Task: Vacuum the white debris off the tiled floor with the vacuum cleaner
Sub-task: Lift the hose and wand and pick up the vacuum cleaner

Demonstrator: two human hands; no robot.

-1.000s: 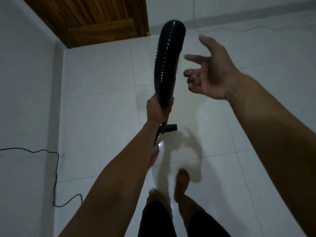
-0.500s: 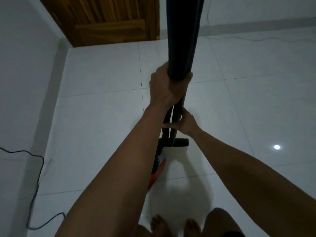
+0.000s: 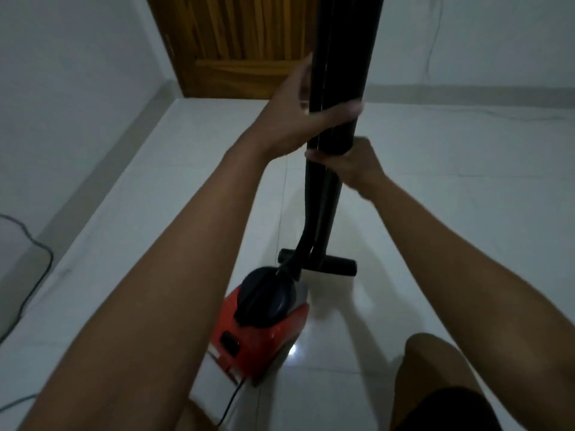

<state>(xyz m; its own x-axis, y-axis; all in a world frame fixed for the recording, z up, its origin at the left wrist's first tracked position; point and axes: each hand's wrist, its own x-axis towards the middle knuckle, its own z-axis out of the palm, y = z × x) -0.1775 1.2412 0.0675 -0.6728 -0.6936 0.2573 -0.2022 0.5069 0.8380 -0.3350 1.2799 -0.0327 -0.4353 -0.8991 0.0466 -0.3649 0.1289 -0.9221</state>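
A red vacuum cleaner body [image 3: 264, 334] with a black dome top sits on the white tiled floor [image 3: 435, 213] in front of me. Its thick black hose [image 3: 342, 73] rises out of the top of the view. My left hand [image 3: 298, 116] is wrapped around the hose's lower end. Just below it, my right hand [image 3: 357, 166] grips the thin black wand [image 3: 323, 213], which runs down to a black T-shaped floor nozzle [image 3: 336, 264] resting on the tiles. No white debris shows on the floor.
A wooden door [image 3: 249, 45] stands at the far wall, with white walls left and behind. A dark cable [image 3: 37, 259] lies along the left wall. The vacuum's cord [image 3: 230, 402] trails toward me. My right knee [image 3: 435, 368] is bent at lower right.
My right hand came down from open in the air and took hold of the wand below the left hand. The view dropped lower and closer to the vacuum body.
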